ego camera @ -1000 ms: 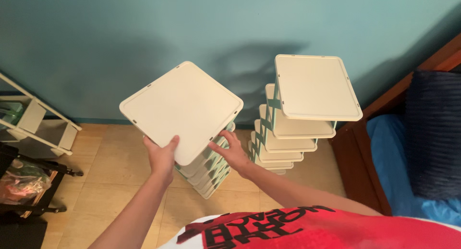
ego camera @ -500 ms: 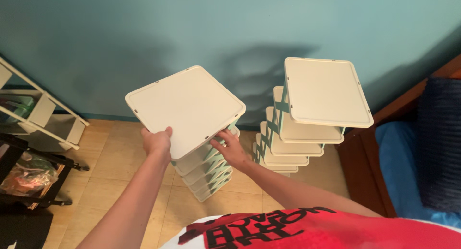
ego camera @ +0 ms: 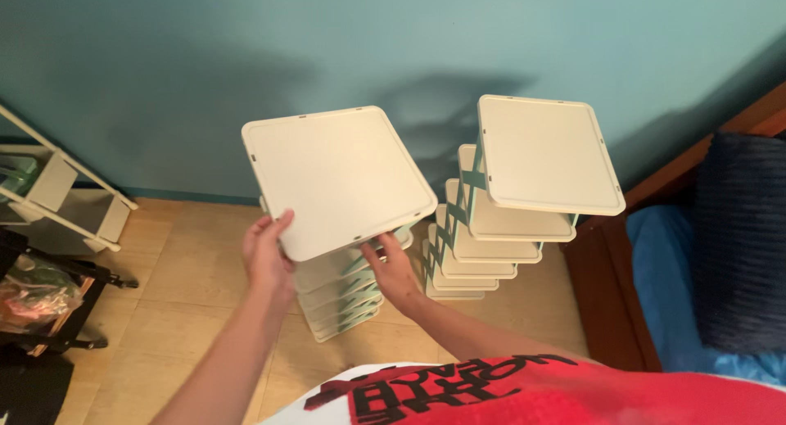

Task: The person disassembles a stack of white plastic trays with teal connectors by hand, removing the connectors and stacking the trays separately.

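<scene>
We hold the cream tiered rack (ego camera: 340, 179) at its top shelf's near edge: left hand (ego camera: 266, 257) closed on the seven o'clock corner, right hand (ego camera: 395, 269) gripping at five o'clock. Turning it squarely should keep it clear of the second rack (ego camera: 544, 153) at three o'clock.

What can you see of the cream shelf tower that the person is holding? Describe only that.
The cream plastic shelf tower with pale green cross braces stands on the tan tiled floor before the teal wall. Its top is a square tray with rounded corners and a raised rim, turned at an angle; several like shelves stack below. The left hand grips the top's near edge; the right hand touches below its near corner.
</scene>
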